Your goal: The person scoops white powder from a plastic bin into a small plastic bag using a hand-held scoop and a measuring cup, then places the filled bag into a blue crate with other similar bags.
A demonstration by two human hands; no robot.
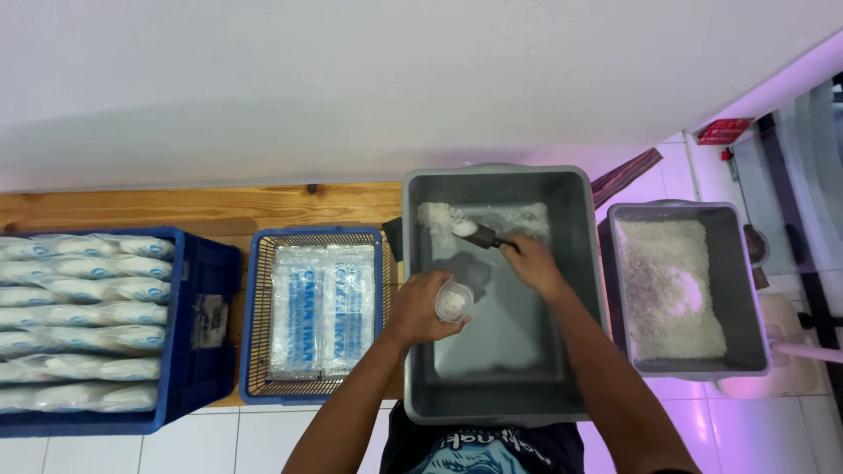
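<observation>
A small clear cup [453, 302], holding a little white powder, sits over the middle of the grey tub [421, 290], curled in the fingers of the left hand [420, 307]. At about one o'clock from it, the right hand [534, 263] pinches the dark handle of a scoop [479, 233], its bowl heaped with white powder and lying against the small pile at the tub's twelve o'clock end. To do this well, I judge the scoop should travel level and low, with the cup kept inside the tub so spills fall back. At three o'clock stands a second grey tub [746, 290] full of white grain; at nine o'clock, a blue wire basket [255, 307] of flat clear packets, then a blue crate [206, 263] of filled bags on the wooden tabletop [176, 206].
</observation>
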